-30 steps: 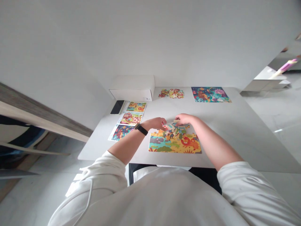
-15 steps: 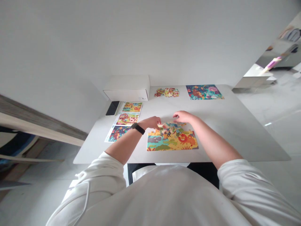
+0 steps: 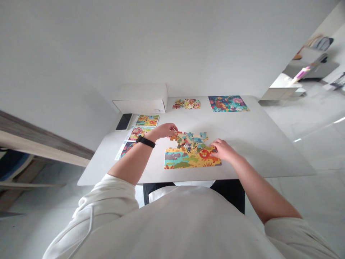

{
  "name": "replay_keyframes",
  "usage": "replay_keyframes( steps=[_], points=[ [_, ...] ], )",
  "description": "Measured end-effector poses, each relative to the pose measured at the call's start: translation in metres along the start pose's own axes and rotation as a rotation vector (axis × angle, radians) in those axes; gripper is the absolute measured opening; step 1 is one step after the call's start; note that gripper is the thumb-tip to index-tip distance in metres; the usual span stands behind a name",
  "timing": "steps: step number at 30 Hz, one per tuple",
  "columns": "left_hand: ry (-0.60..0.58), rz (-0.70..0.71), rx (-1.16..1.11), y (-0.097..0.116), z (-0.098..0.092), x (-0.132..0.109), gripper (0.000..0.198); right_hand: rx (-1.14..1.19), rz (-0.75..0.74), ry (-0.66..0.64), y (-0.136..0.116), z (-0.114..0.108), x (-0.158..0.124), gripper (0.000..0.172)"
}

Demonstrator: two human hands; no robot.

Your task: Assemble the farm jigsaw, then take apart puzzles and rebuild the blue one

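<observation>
A partly assembled animal jigsaw puzzle lies on the table in front of me, with a hippo and a lion in its lower rows. Loose puzzle pieces are heaped over its upper side. My left hand, wearing a black wristband, is closed at the upper left of the heap, its fingertips on an orange puzzle piece. At the puzzle's right edge, beside the lion, my right hand rests with thumb and fingers apart; its fingertips touch the puzzle.
Another pile of pieces lies near the wall, left of a dark blue completed puzzle. A white box stands at the back left. Before it are a phone and a reference sheet with animal pictures, partly covered by my left arm.
My right hand has moved from above the heap down to the puzzle's right edge. My left hand stays by the heap's upper left. The whole view has shifted slightly.
</observation>
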State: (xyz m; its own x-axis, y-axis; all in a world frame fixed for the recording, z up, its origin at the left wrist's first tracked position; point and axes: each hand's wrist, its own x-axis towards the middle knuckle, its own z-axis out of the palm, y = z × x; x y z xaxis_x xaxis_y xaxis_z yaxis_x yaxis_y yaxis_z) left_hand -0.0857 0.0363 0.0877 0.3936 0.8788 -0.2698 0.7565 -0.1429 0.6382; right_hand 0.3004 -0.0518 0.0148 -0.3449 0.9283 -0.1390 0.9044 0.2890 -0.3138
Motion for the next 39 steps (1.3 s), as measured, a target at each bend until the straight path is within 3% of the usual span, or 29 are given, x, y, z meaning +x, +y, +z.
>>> replay_keyframes(
  steps=[6, 12, 16, 20, 24, 28, 30, 35, 39],
  points=[
    [0.243, -0.108, 0.168, -0.007, -0.01, -0.013, 0.03, -0.062, 0.013, -0.051, -0.017, -0.012, -0.001, 0.037],
    [0.22, -0.249, 0.325, -0.022, -0.009, -0.022, 0.022, -0.049, 0.036, -0.12, -0.016, -0.019, 0.007, 0.047],
    [0.285, -0.166, 0.198, -0.029, -0.013, -0.028, 0.023, -0.014, 0.024, -0.137, -0.011, -0.02, 0.011, 0.036],
    [0.236, -0.104, 0.011, -0.028, -0.004, -0.022, 0.036, 0.038, 0.008, -0.165, -0.01, -0.025, 0.014, 0.032],
    [0.184, -0.192, 0.269, -0.023, 0.016, -0.008, 0.067, 0.106, 0.036, -0.257, -0.012, -0.032, 0.013, 0.027],
    [0.116, -0.168, 0.471, -0.018, 0.027, 0.002, 0.089, 0.18, 0.019, -0.32, -0.014, -0.035, 0.01, 0.032],
    [0.093, -0.156, 0.493, -0.016, 0.027, 0.005, 0.087, 0.182, 0.005, -0.354, -0.015, -0.036, 0.009, 0.036],
    [0.002, -0.202, 0.483, -0.017, 0.021, 0.006, 0.056, 0.042, -0.018, -0.395, -0.021, -0.035, 0.003, 0.036],
    [0.032, -0.173, 0.443, -0.016, 0.022, 0.001, 0.053, -0.039, -0.025, -0.375, -0.021, -0.038, -0.003, 0.029]
  ],
)
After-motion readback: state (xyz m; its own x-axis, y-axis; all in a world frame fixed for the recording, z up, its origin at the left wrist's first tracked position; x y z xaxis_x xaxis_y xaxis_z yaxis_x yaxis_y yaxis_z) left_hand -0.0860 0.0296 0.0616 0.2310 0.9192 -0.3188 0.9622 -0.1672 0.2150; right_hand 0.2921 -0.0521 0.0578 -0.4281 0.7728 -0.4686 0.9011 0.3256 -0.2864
